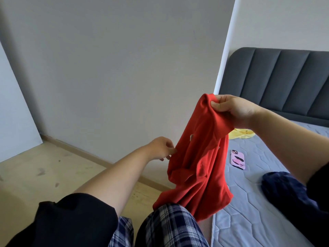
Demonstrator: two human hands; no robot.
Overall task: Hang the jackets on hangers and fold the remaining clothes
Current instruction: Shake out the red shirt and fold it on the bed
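A red polo shirt hangs bunched in the air above my knee and the bed's edge. My right hand grips its top end between thumb and fingers, raised at chest height. Lower and to the left, my left hand pinches the shirt's left edge with its fingertips. The shirt's hem drapes onto my plaid trousers. A yellow garment lies on the mattress behind the shirt, partly hidden. A dark navy garment lies on the mattress at the right, under my right forearm.
The grey quilted mattress fills the lower right, with a dark padded headboard behind it. A phone in a pink case lies on the mattress. A beige wall and bare floor lie to the left.
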